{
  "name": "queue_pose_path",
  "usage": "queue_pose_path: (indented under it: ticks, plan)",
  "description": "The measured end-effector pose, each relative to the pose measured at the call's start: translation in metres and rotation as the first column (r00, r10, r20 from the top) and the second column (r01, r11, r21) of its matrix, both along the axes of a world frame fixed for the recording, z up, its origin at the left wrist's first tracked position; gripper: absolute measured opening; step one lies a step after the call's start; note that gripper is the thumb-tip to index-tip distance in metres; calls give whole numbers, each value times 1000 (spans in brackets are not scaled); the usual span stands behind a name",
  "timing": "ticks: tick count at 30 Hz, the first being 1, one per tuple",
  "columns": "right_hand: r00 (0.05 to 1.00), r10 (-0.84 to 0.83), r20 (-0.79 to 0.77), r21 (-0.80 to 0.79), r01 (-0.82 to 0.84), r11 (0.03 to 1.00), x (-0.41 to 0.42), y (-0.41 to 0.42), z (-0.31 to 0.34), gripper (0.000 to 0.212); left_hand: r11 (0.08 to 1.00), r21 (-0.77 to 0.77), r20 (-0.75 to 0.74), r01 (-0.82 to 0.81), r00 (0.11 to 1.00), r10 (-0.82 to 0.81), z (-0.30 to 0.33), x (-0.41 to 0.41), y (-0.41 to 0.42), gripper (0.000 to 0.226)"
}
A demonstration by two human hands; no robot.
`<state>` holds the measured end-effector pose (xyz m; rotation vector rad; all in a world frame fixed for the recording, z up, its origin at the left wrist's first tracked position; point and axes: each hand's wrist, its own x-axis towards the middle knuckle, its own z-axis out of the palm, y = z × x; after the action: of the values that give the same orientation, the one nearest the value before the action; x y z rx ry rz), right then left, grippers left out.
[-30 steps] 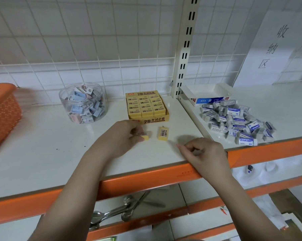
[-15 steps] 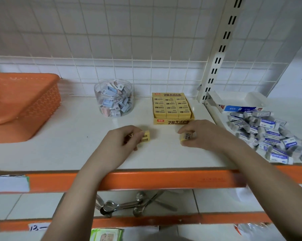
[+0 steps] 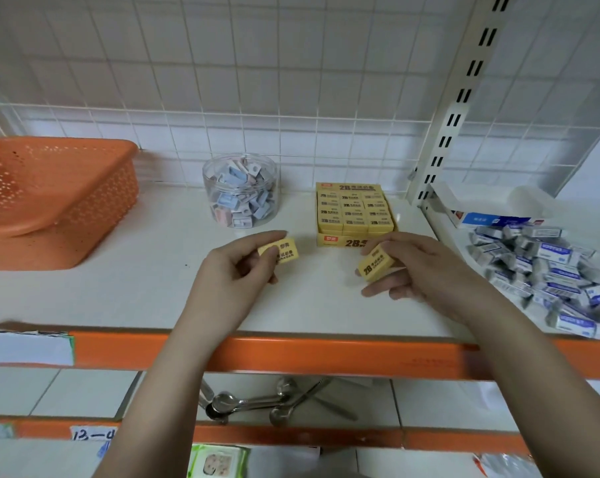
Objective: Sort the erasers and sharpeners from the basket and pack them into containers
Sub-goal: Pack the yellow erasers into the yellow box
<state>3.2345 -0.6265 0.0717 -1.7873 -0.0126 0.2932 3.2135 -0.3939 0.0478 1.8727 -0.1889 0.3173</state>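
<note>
A single head-worn wide-angle camera looks forward and down at a white shelf from close by, facing the tiled wall at 12 o'clock. Both forearms enter from 6 o'clock. The basket sits at 9 o'clock.

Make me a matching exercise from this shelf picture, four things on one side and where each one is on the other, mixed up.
Things:
1. orange basket
2. clear jar
3. yellow eraser box
4. blue and white erasers

Places:
A. loose pile, far right
B. behind the right hand
C. far left of the shelf
D. by the wall, behind the left hand

Pairs: 1-C, 2-D, 3-B, 4-A
</note>
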Motion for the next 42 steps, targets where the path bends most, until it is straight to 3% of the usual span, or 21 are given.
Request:
queue_pose_path:
  ticks: [2,5,13,18,22,29,34,42]
  plan:
    - [995,12,-97,199,8,980,-6,2,3,32,998,-62,-9,13,1000,-14,3,-2,-2,32]
    - [993,40,-114,341,1,940,-10,4,3,27,994,-101,-12,45,999,-46,3,-3,-4,39]
    - [997,77,13,292,-78,953,-12,5,-2,21,1000,-27,-38,14,999,-15,3,-3,-4,40]
    - [977,2,214,-27,4,1000,13,2,5,23,999,41,-60,-15,998,18,6,-4,-2,36]
    - [980,-84,182,-50,94,994,48,4,4,24,999,38,-49,-12,999,14,6,-3,-3,33]
    - [972,6,236,-442,102,891,89,16,-2,13,999,48,-35,-4,999,6,5,2,-6,32]
    - [972,4,236,-501,118,857,97,19,-5,13,999,52,-44,-12,999,15,2,6,-4,34]
    - [981,125,147,-608,-10,794,107,20,6,7,998,69,-73,14,997,-9,0,12,-6,37]
